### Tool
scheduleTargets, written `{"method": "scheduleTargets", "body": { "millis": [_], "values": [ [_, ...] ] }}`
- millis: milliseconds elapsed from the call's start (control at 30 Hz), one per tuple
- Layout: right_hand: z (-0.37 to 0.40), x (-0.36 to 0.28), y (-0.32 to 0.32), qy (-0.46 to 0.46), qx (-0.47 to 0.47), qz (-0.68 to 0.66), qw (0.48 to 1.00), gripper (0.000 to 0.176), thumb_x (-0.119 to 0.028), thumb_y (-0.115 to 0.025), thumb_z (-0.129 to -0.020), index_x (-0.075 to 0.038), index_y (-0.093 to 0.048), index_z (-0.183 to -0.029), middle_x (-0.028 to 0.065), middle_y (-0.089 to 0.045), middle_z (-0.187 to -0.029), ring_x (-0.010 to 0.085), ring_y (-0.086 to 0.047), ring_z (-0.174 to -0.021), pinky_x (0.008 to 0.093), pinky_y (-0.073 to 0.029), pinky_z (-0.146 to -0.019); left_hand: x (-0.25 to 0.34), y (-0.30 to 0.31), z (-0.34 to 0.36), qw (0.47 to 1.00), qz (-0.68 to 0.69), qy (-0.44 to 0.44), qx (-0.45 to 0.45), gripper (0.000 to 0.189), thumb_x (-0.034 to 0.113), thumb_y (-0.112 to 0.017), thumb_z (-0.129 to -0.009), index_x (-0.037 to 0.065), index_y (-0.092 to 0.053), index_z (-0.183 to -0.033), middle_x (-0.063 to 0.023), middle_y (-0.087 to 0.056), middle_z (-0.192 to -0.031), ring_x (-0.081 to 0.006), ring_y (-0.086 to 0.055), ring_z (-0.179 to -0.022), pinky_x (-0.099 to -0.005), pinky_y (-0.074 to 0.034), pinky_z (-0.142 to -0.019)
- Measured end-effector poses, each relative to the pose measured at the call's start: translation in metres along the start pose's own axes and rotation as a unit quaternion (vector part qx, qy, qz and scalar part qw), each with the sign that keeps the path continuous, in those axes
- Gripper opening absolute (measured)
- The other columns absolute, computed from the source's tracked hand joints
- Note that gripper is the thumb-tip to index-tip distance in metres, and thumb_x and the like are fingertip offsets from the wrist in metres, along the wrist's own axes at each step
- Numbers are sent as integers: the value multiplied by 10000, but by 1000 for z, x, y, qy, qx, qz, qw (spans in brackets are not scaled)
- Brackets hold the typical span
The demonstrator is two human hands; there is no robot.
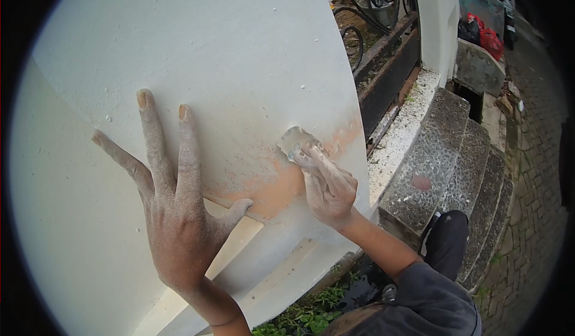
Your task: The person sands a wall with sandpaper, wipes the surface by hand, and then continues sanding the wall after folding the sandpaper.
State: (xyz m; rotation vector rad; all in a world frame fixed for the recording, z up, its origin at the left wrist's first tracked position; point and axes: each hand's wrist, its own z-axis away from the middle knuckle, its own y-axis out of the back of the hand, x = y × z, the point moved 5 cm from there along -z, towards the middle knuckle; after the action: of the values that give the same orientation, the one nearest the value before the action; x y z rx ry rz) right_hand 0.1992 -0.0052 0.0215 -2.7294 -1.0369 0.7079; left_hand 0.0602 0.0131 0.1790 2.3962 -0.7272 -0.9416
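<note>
A white wall (pixel 239 48) fills the left and middle of the head view, with an orange-brown patch (pixel 278 186) low on it. My left hand (pixel 179 216), coated in pale dust, lies against the wall left of the patch with its fingers spread. At the patch's upper right, my right hand (pixel 329 189) has its fingers closed round a small, flat, putty-smeared piece (pixel 294 141). That piece touches the wall. The fingers hide part of it, and its exact kind cannot be made out.
Speckled stone steps (pixel 428 156) curve down at the right beside a dark metal gate (pixel 389 78). Green plants (pixel 311 315) grow below the wall. Red and black bags (pixel 491 42) lie at the upper right, near a brick-paved lane (pixel 539 156).
</note>
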Motion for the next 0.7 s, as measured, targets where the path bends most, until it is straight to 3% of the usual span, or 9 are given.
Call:
{"method": "scheduleTargets", "body": {
  "millis": [100, 233, 400, 500, 633, 700],
  "values": [
    [9, 3, 4, -20, -5, -14, 1000, 331, 103, -546, -773, 78, -566, -1102, 174, -667, -960, 257, -639, -967, 422, -440, -941, 1, 0, 0, 1000, -7, 1, 0, 1257, 567, -785, -342, 171, -267, -1418, -122, -117, -1505, -447, 96, -1343, -638, -97, -1057],
    [-93, -21, -14, 46, 46, -52, 997, 329, 95, -545, -779, 80, -554, -1108, 156, -667, -977, 263, -635, -974, 426, -432, -951, 3, -2, -1, 1000, 0, 6, 2, 1243, 541, -792, -352, 172, -268, -1417, -116, -123, -1505, -445, 93, -1345, -633, -99, -1060],
    [2, -6, 6, -10, -34, 11, 999, 339, 108, -544, -771, 85, -548, -1109, 153, -662, -1001, 287, -629, -983, 419, -433, -951, 3, 1, -1, 999, -15, 19, -34, 1250, 419, -819, -324, 167, -268, -1417, -112, -118, -1507, -448, 98, -1344, -628, -95, -1066],
    [5, 5, 5, 4, 4, 18, 1000, 342, 109, -541, -775, 82, -545, -1116, 156, -662, -999, 281, -632, -977, 414, -441, -945, 5, 2, -2, 1000, -10, 15, -19, 1263, 361, -822, -297, 165, -271, -1416, -106, -115, -1508, -447, 108, -1343, -627, -104, -1067],
    [-78, -16, -12, 47, 59, -45, 996, 345, 103, -554, -773, 73, -552, -1116, 157, -660, -1003, 274, -637, -964, 409, -458, -928, 5, 0, -2, 1000, 4, 10, -11, 1261, 368, -822, -295, 163, -277, -1413, -99, -118, -1508, -444, 112, -1342, -626, -107, -1067],
    [-37, -7, -6, 26, 8, -15, 1000, 347, 101, -555, -774, 74, -548, -1121, 162, -654, -1017, 275, -635, -967, 390, -464, -923, 6, 0, -2, 1000, 14, 15, -12, 1262, 369, -821, -292, 163, -278, -1413, -97, -121, -1508, -440, 105, -1345, -622, -103, -1070]
  ]
}}
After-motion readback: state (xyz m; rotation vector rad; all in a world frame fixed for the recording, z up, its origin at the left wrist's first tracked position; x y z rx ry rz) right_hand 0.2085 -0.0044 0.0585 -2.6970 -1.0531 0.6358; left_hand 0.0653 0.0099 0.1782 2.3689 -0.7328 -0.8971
